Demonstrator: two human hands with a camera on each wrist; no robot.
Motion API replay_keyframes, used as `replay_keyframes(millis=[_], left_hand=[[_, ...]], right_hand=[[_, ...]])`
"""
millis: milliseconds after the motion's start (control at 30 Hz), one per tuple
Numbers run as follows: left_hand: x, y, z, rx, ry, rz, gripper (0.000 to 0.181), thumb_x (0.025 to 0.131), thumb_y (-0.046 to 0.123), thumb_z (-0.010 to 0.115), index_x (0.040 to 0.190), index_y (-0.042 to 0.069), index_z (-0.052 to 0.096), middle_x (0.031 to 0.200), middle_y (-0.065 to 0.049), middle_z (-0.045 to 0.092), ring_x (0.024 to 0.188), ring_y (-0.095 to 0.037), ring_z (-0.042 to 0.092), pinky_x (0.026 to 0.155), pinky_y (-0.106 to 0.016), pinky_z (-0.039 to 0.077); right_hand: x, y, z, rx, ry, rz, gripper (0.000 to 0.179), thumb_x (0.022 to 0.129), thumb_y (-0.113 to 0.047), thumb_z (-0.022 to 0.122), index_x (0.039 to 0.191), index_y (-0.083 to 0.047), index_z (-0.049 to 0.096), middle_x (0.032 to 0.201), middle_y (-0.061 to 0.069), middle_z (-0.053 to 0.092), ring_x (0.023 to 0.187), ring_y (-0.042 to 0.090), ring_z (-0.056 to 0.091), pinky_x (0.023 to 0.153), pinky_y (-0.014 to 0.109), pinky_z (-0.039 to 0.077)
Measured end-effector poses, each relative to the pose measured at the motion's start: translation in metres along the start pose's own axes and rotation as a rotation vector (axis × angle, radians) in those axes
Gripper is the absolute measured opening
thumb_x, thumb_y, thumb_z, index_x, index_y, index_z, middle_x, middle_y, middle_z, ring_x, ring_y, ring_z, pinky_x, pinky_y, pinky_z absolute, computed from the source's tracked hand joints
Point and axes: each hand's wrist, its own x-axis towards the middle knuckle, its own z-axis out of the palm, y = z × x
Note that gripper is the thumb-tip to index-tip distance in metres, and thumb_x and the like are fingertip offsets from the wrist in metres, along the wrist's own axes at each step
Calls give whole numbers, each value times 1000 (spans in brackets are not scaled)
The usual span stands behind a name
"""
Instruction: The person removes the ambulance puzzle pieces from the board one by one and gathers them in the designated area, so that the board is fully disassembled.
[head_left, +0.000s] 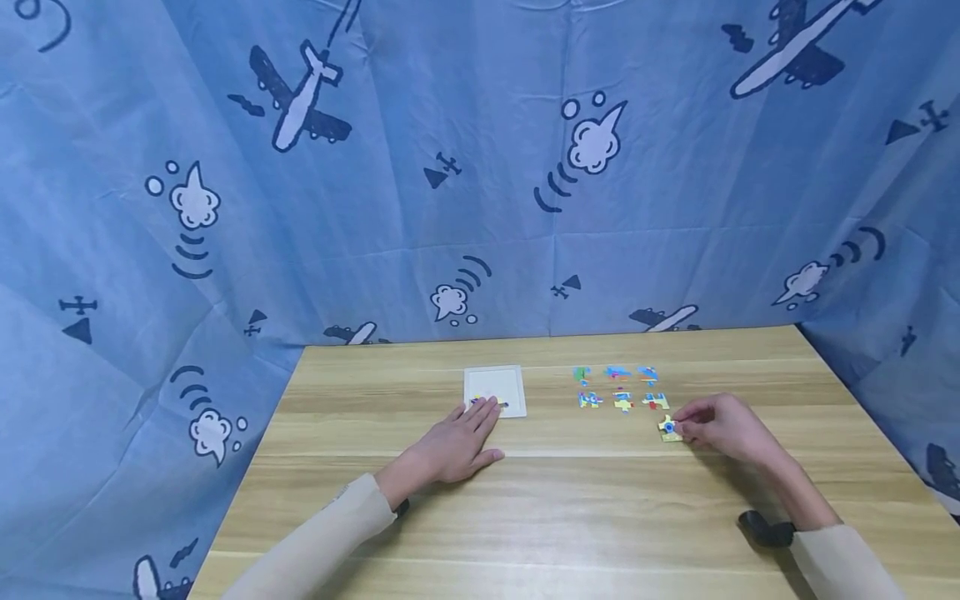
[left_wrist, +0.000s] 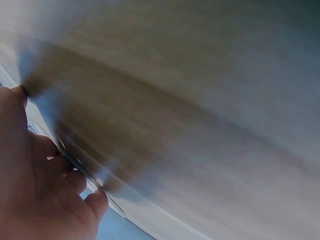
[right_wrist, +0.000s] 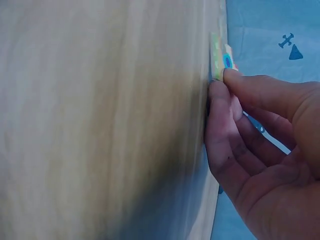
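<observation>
My right hand (head_left: 722, 427) pinches a yellow jigsaw piece (head_left: 667, 428) with a blue round spot between thumb and fingertips, low over the table at the right. In the right wrist view the same piece (right_wrist: 217, 60) stands up from the fingertips. Flat with its fingers stretched, my left hand (head_left: 459, 442) rests at the lower edge of a white square puzzle tray (head_left: 495, 382). A few coloured pieces (head_left: 504, 405) lie along the tray's lower edge, partly hidden under those fingers.
Several loose jigsaw pieces (head_left: 618, 372) lie in two rows to the right of the tray, on the wooden table (head_left: 570, 517). A blue curtain (head_left: 495, 167) with airplane prints hangs behind the table's far edge.
</observation>
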Motion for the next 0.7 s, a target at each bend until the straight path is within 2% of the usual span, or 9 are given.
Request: replay_keyframes(millis=[300,700], left_hand=[[-1,0,0,-2,5,-2,77,112,57,32,169,7,18,178,-10,16,166,-26,18,134,-48,26],[-2,2,-1,-8,-3,-14,78,112,58,30,169,8,16,179,-9,14,166,-25,16,135,-48,24]], right_hand=[[5,-2,3,-93,27,-36,16,92,-9,77,103,1,79,86,5,75,73,16,63,56,26,52],[3,-6,4,-87,42,-17,15,91,-9,76,100,3,78,81,4,73,71,16,62,56,26,51]])
